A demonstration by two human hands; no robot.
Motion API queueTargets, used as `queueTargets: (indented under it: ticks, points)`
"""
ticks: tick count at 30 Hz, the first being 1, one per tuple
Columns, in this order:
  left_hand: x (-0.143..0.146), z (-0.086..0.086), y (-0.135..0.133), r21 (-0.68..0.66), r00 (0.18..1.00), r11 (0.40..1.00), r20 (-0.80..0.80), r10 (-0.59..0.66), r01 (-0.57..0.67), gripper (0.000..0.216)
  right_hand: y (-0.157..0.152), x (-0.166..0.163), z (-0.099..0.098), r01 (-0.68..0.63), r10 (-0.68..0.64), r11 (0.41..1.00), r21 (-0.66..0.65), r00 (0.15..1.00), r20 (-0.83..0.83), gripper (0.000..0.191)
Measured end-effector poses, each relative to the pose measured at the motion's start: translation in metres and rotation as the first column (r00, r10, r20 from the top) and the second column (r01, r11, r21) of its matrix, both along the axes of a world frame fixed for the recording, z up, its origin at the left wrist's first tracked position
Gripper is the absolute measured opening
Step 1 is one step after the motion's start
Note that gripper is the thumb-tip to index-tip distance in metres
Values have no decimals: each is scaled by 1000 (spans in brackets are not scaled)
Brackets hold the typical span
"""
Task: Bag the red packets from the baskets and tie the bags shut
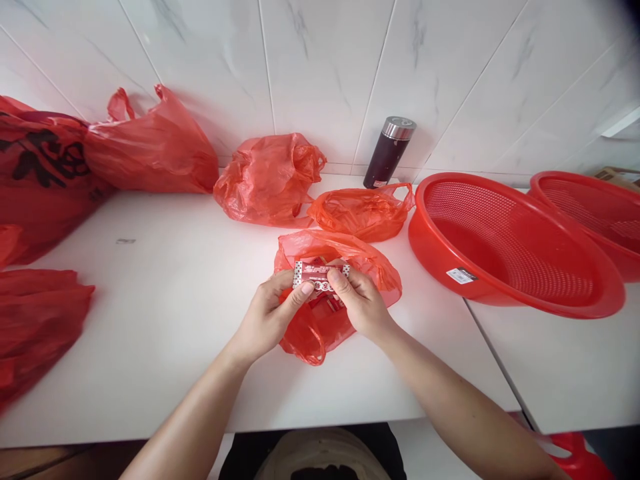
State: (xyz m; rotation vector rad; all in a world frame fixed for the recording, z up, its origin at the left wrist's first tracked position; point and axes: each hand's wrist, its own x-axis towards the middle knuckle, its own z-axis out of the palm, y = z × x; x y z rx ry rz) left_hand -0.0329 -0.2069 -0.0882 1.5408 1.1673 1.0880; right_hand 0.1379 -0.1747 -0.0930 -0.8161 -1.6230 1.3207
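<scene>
Between my two hands is a small red wrapped candy (pixel 323 270) with white lettering and dotted, crimped ends. My left hand (pixel 273 310) pinches its left end, thumb on top. The right end is pinched by my right hand (pixel 364 300), its thumb resting across the wrapper. Directly below them an open red plastic bag (pixel 345 243) lies on the white table, with more red wrapped pieces (pixel 327 305) inside, partly hidden by my hands. The bag's handle loop droops toward me.
A flattened red bag (pixel 363 212) and a fuller red bag (pixel 270 180) lie behind. A dark thermos (pixel 390 152) stands by the tiled wall. To the right is a large red perforated basin (pixel 500 247), with another basin (pixel 590 200) beyond. More red bags (pixel 150 143) crowd the left.
</scene>
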Motion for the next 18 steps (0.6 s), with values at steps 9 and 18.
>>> queueTargets:
  ticks: [9, 18]
  points:
    - [1, 2, 1, 14, 995, 999, -89, -36, 38, 28, 5, 3, -2, 48, -47, 997, -66, 999, 29, 38]
    - [2, 2, 1, 21, 993, 998, -104, -56, 58, 32, 6, 3, -2, 54, -58, 995, 87, 997, 43, 30]
